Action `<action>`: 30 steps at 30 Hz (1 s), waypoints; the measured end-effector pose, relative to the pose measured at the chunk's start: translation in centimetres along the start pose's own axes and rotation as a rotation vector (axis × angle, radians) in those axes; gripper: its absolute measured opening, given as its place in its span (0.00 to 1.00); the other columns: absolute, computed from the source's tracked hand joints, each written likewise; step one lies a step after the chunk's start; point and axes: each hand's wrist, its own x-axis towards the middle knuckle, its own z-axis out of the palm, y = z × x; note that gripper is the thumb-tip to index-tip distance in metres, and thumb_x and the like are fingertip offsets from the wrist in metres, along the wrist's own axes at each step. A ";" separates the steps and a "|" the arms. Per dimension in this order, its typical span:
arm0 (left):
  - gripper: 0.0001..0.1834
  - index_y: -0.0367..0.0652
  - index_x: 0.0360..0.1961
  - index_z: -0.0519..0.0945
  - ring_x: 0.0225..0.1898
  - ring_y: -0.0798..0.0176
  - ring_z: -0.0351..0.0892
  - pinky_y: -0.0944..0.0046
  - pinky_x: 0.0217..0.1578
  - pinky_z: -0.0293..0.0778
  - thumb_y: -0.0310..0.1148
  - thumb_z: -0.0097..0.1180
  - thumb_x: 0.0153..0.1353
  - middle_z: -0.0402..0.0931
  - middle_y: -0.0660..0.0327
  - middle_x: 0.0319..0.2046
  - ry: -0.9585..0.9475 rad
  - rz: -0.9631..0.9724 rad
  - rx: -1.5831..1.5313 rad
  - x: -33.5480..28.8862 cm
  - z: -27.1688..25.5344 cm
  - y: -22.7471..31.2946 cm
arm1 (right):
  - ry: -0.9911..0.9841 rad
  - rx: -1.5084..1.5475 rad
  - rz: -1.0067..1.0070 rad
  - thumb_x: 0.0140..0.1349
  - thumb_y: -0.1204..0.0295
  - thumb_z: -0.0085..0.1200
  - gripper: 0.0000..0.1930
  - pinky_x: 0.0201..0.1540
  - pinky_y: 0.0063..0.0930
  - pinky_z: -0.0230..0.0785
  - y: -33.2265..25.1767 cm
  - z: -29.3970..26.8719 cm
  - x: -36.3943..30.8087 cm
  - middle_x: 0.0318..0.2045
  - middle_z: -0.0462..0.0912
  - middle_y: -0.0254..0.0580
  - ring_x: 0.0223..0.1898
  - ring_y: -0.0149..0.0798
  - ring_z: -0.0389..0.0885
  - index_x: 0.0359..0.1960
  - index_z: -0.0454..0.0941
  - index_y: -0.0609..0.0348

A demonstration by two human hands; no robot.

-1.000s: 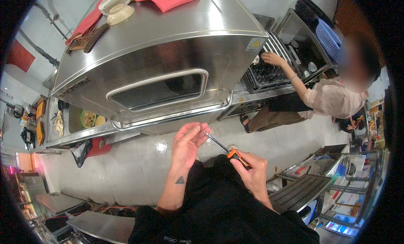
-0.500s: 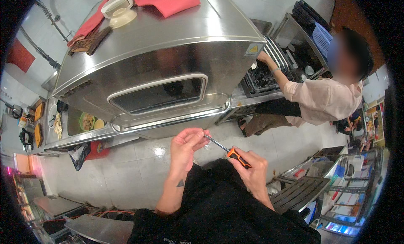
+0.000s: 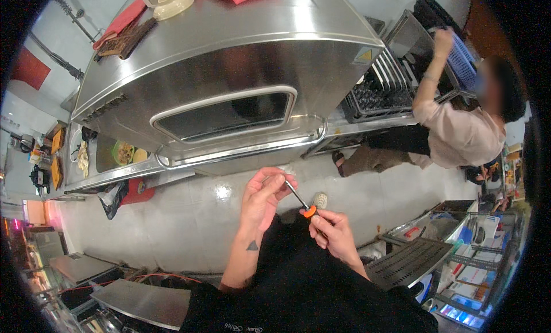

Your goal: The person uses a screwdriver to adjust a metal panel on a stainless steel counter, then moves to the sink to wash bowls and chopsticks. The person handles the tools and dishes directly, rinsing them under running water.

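Filling most of what I see is a big stainless-steel machine (image 3: 229, 63) with a rounded hood, a window slot in its front and a bar handle below it; red cloths (image 3: 123, 17), a brush and a pale dish lie on its top. Under it runs a pale, glossy tiled floor (image 3: 172, 218) with a small round drain (image 3: 321, 200) just beyond my hands. To my right another person (image 3: 453, 132) in a beige shirt reaches up to a blue crate (image 3: 462, 55) on a rack, beside a dark dish rack (image 3: 373, 98). Far left, a steel tabletop (image 3: 109, 169) carries plates of food, and wire shelving stands at the lower right. Closer in, my left hand (image 3: 263, 198) is closed around the metal tip of a small screwdriver (image 3: 299, 200), and my right hand (image 3: 332, 232) pinches its orange handle. Both hands are clamped on the tool, a little apart, held over the floor in front of my dark shirt. Its long axis runs diagonally, shaft pointing up and left toward the machine, handle down and right toward me.
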 end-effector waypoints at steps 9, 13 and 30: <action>0.10 0.37 0.49 0.80 0.49 0.53 0.84 0.50 0.57 0.79 0.30 0.56 0.70 0.82 0.50 0.47 0.079 -0.133 -0.097 0.0 -1.2 -1.9 | -0.168 0.149 0.102 0.77 0.56 0.43 0.24 0.15 0.20 0.54 1.9 0.0 0.6 0.19 0.76 0.34 0.13 0.24 0.65 0.52 0.80 0.66; 0.11 0.37 0.49 0.80 0.51 0.51 0.83 0.48 0.59 0.78 0.32 0.55 0.71 0.81 0.50 0.49 0.049 -0.216 -0.195 -0.2 -1.6 -2.6 | -0.434 0.539 0.314 0.78 0.50 0.38 0.27 0.12 0.23 0.52 2.4 -1.6 0.7 0.14 0.70 0.35 0.10 0.26 0.62 0.49 0.77 0.66; 0.21 0.29 0.58 0.74 0.56 0.45 0.80 0.43 0.63 0.74 0.37 0.48 0.76 0.77 0.42 0.56 -0.091 -0.076 -0.242 -1.4 1.1 -0.5 | -0.135 -0.357 -0.244 0.72 0.69 0.55 0.10 0.25 0.18 0.67 -0.3 -0.1 1.9 0.23 0.80 0.29 0.21 0.21 0.75 0.50 0.78 0.58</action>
